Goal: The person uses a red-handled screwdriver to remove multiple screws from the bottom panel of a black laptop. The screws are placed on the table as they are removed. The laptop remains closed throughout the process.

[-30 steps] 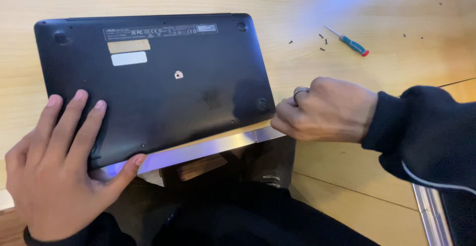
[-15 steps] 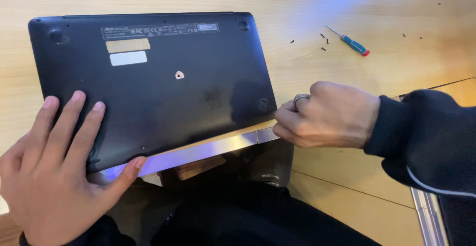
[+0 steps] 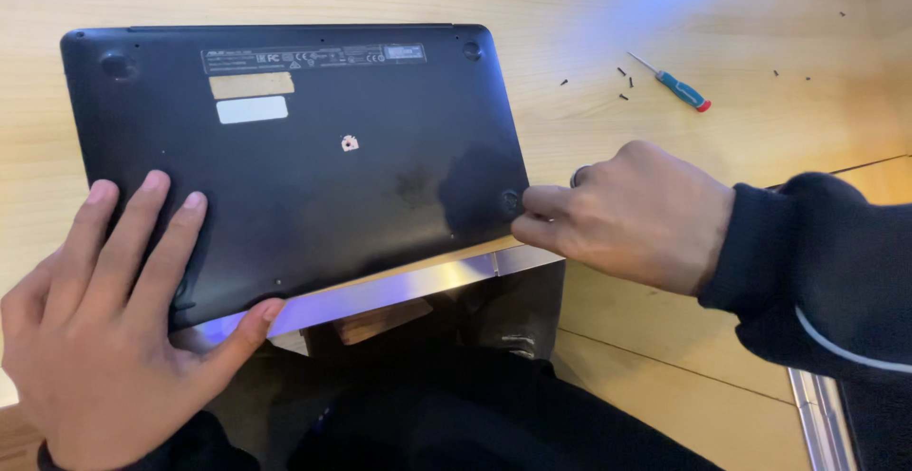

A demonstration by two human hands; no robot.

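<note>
A black laptop [image 3: 313, 148] lies upside down on the wooden table, its bottom cover facing up, with two pale stickers near the back. My left hand [image 3: 114, 329] lies spread on the near left corner, thumb hooked at the front edge. My right hand [image 3: 627, 215] pinches the near right corner beside a round rubber foot [image 3: 510, 199]. A silver strip [image 3: 399, 286] shows along the front edge under the cover.
A small screwdriver [image 3: 676, 84] with a teal handle and red end lies on the table at the back right. Several tiny dark screws [image 3: 622, 84] are scattered around it. A second silver device edge [image 3: 817, 414] sits at the near right.
My right fingertips have crept slightly up onto the corner by the rubber foot. My left hand and the laptop have barely moved.
</note>
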